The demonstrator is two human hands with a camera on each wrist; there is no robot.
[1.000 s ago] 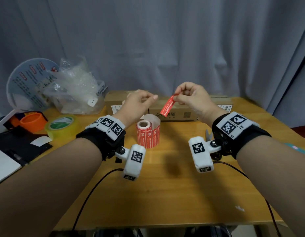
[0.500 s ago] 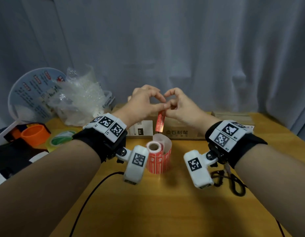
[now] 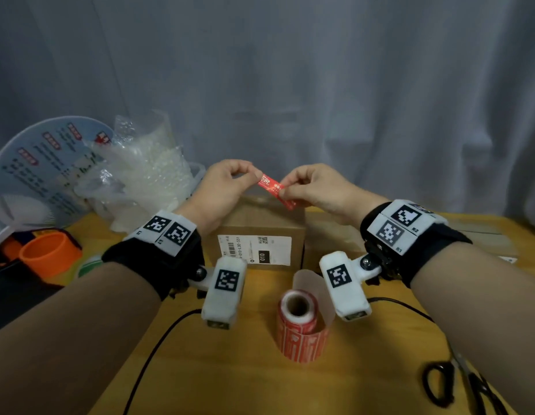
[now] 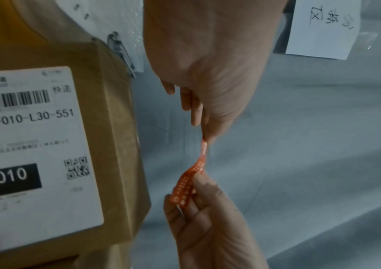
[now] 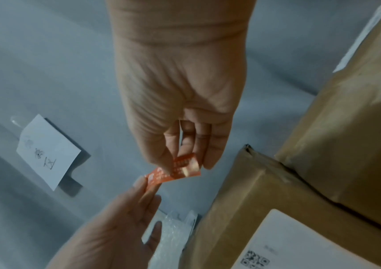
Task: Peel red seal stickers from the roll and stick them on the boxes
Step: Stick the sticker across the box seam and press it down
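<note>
A grey curtain (image 3: 290,85) fills the whole upper half of the head view, hanging in soft vertical folds from edge to edge; the light on it is dim and even, a little brighter toward the upper right of the frame. Below it a wooden table (image 3: 245,384) with a warm yellow-brown top takes up the lower middle of the frame, its surface running back to the curtain; its right edge slants across the lower right. A white paper note (image 4: 318,29) with handwritten marks shows at the upper right of the left wrist view, set against the same grey cloth; it shows again at the left of the right wrist view.
</note>
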